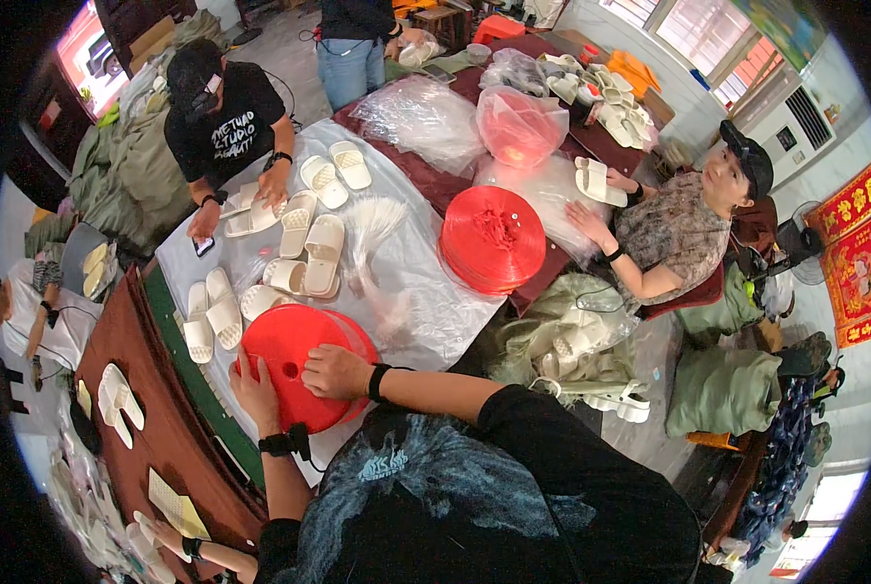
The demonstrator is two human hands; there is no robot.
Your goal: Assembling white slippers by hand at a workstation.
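Note:
A round red plastic roll (284,336) with a small dark hole in its middle lies in front of me. It overlaps another red disc behind it. My left hand (257,397) rests along the roll's left edge, fingers stretched out. On its upper face, right of the hole, my right hand (338,373) is closed with curled fingers; whatever they pinch is hidden. Several pairs of cream slide slippers (223,310) lie just beyond on a white plastic sheet (435,336). A fanned bundle of thin white strands (375,222) lies beside them.
Another red roll (492,238) stands to the right, near clear plastic bags (421,117). One co-worker (223,136) handles slippers across the table; another (671,229) holds a slipper at right. Stuffed sacks (562,331) crowd the right side. A brown table (153,389) adjoins at left.

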